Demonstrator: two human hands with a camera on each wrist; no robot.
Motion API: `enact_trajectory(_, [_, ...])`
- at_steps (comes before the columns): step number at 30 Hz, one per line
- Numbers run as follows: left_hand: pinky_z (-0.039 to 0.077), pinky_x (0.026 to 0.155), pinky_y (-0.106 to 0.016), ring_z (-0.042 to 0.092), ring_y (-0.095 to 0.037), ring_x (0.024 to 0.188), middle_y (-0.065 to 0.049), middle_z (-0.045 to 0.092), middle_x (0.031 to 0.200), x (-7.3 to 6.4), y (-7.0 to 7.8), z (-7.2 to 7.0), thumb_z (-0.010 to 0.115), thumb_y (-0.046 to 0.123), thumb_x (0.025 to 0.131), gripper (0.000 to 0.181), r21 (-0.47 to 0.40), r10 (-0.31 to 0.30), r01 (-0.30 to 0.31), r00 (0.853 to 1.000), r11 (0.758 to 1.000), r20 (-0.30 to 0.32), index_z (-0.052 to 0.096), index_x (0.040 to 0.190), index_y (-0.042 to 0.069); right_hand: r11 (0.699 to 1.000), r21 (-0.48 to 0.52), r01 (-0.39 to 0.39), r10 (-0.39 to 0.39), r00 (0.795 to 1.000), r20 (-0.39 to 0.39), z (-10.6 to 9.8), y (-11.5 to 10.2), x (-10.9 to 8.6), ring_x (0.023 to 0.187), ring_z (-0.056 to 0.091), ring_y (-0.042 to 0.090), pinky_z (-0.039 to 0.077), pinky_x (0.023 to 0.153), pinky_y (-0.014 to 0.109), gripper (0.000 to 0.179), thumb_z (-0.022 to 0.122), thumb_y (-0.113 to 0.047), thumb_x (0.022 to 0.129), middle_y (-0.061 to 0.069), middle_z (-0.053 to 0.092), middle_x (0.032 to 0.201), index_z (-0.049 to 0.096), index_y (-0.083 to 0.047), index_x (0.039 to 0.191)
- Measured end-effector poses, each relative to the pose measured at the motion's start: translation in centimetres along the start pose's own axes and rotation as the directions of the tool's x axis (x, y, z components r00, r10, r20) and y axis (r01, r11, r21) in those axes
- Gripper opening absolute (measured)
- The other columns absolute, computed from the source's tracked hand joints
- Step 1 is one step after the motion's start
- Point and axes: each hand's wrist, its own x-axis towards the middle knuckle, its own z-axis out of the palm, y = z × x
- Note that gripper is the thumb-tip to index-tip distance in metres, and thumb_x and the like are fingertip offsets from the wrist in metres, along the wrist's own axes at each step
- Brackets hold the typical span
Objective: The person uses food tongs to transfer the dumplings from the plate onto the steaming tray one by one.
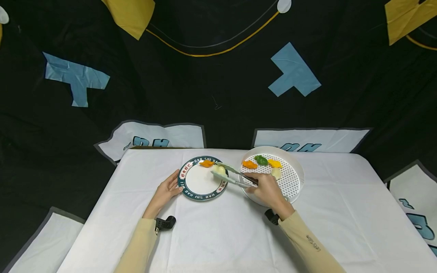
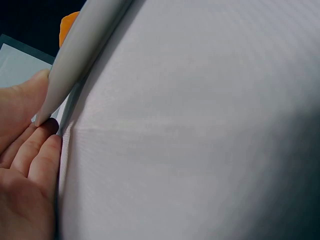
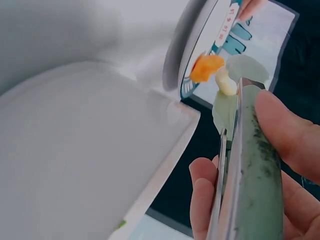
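A round plate (image 1: pixel 198 183) with a dark green patterned rim lies left of centre. My left hand (image 1: pixel 166 190) grips its left edge; in the left wrist view the thumb is on one side of the rim and the fingers on the other. My right hand (image 1: pixel 268 189) holds tongs (image 1: pixel 229 167) with pale green tips, which reach over the plate's right side. Between the tips is a pale yellow piece (image 1: pixel 219 170), also seen in the right wrist view (image 3: pixel 227 84). On the plate's far part sits an orange piece (image 1: pixel 206 163).
To the right stands a round white tray (image 1: pixel 299 170) with a perforated base. It holds an orange piece (image 1: pixel 249 164), a green piece (image 1: pixel 261 160), a yellow piece (image 1: pixel 275 163) and a pale piece (image 1: pixel 276 173). A white cloth (image 1: pixel 211 235) covers the table; a black curtain hangs behind.
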Motion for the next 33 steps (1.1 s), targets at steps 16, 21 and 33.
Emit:
enact_trajectory(16, [0.030,0.109,-0.019,0.024,-0.028,0.141,-0.020,0.021,0.155,0.0,0.0,0.0,0.059,-0.003,0.091,0.074,-0.005,-0.016,0.016,1.000,1.000,0.001,0.018,0.152,0.002,0.998,0.011,-0.058,0.059,0.997,-0.050,-4.1,3.0,-2.4,0.052,0.042,0.009,0.040,0.047,0.023,0.049,0.084,-0.002,0.067,0.020,0.067,0.110,0.069,0.003,0.113])
enact_trajectory(21, [0.030,0.109,-0.018,0.024,-0.029,0.141,-0.020,0.021,0.154,0.0,0.0,0.0,0.058,-0.003,0.091,0.073,0.002,-0.023,0.023,1.000,1.000,-0.003,0.017,0.152,0.002,0.997,0.005,-0.077,0.077,0.995,-0.066,-5.2,4.2,-3.3,0.056,0.045,0.012,0.040,0.048,0.023,0.049,0.084,-0.002,0.066,0.021,0.068,0.108,0.069,0.003,0.113])
enact_trajectory(33, [0.030,0.109,-0.017,0.025,-0.027,0.141,-0.019,0.021,0.155,0.0,0.0,0.0,0.059,-0.002,0.091,0.073,-0.001,-0.028,0.028,1.000,1.000,-0.012,0.018,0.152,0.003,0.989,-0.020,-0.149,0.147,0.987,-0.059,-6.5,6.1,-4.7,0.044,0.019,0.005,0.026,0.040,0.020,0.049,0.081,0.001,0.068,0.016,0.065,0.075,0.067,0.005,0.115])
